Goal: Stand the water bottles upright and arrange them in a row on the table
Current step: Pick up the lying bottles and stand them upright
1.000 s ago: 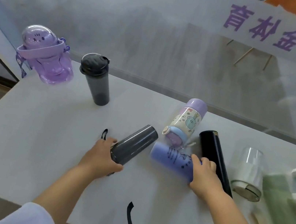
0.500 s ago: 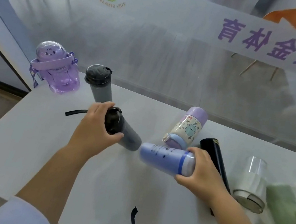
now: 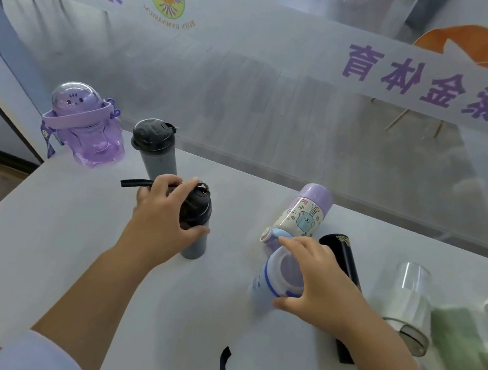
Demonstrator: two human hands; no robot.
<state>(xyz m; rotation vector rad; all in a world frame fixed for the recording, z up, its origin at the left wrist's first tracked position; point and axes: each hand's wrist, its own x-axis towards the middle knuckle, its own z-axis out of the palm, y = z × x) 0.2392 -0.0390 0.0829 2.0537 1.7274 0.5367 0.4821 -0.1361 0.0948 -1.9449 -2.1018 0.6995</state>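
Two bottles are in the person's hands at once above a pale bench (image 3: 48, 238): the left hand (image 3: 161, 223) is wrapped around the black lid end of a dark grey tumbler (image 3: 195, 225), which stands near upright with its base on the bench, while the right hand (image 3: 313, 287) grips the capped top of a lilac-blue bottle (image 3: 269, 280) tipped steeply toward vertical. Both forearms reach forward from the near edge, wrists bent down, fingers curled over the bottle tops, a hold that appears chosen to pivot each bottle onto its base. At the back left, a purple dome-lidded bottle (image 3: 86, 129) and a grey tumbler with a black lid (image 3: 156, 149) already stand side by side, apparently the start of the row. A cartoon-printed flask (image 3: 304, 216), a black flask (image 3: 342, 263) and clear containers (image 3: 406, 298) lie toppled at right.
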